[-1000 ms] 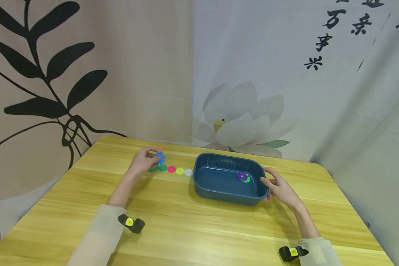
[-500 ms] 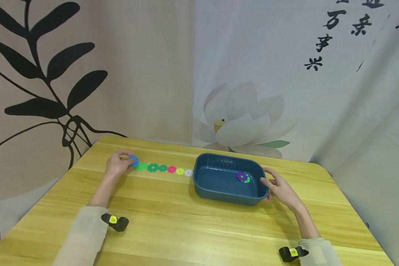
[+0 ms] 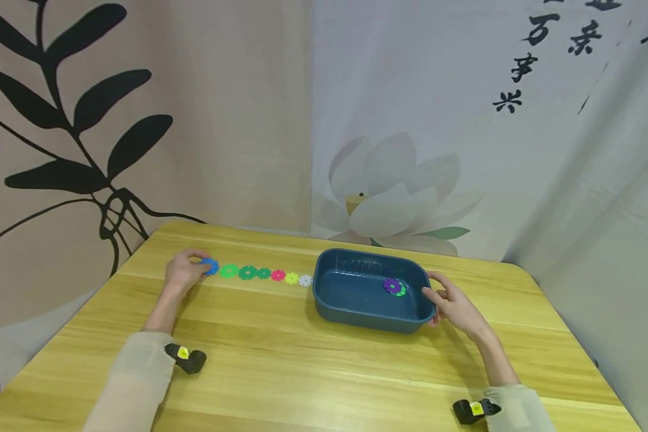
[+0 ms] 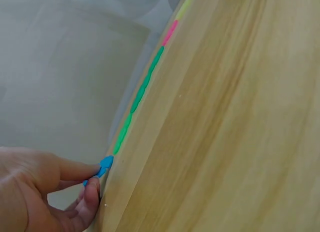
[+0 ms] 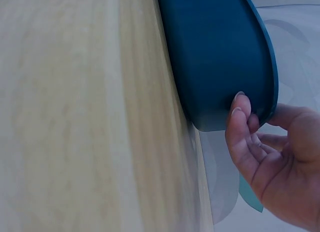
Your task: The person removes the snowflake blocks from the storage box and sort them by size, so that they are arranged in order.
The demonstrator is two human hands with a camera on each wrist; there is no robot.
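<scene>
At the left end of a row of flower-shaped discs, my left hand (image 3: pixel 182 271) pinches a blue flower-shaped disc (image 3: pixel 210 266) between thumb and fingers, low at the tabletop. Rightward from it lie a light green disc (image 3: pixel 229 270), a larger dark green disc (image 3: pixel 248 273), a smaller dark green disc (image 3: pixel 263 273), a pink disc (image 3: pixel 278 275), a yellow disc (image 3: pixel 291 278) and a white disc (image 3: pixel 305 280). My right hand (image 3: pixel 458 307) grips the right end of a dark blue plastic basin (image 3: pixel 351 294), thumb over the rim and fingers against the outer wall.
Inside the basin a purple disc (image 3: pixel 392 286) overlaps a green disc (image 3: pixel 402 291). The wooden table (image 3: pixel 324 372) ends at a printed curtain (image 3: pixel 248 120) behind. The white disc lies close to the basin's left wall.
My left hand has carried the blue disc leftward past the green discs and down to the row's left end. My right hand stays on the basin.
</scene>
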